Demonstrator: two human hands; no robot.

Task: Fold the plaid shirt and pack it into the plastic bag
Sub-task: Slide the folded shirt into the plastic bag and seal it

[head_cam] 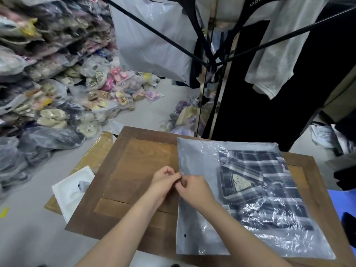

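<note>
Both the left hand and right hand pinch the left edge of the plastic bag; the folded plaid shirt lies inside, right of them, on the table.

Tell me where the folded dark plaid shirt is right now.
In the head view, right of centre, the plaid shirt lies inside the clear plastic bag on the brown wooden board.

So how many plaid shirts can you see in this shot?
1. The plaid shirt lies folded inside the plastic bag on the wooden table. More could be hidden among the bagged heaps on the left.
</note>
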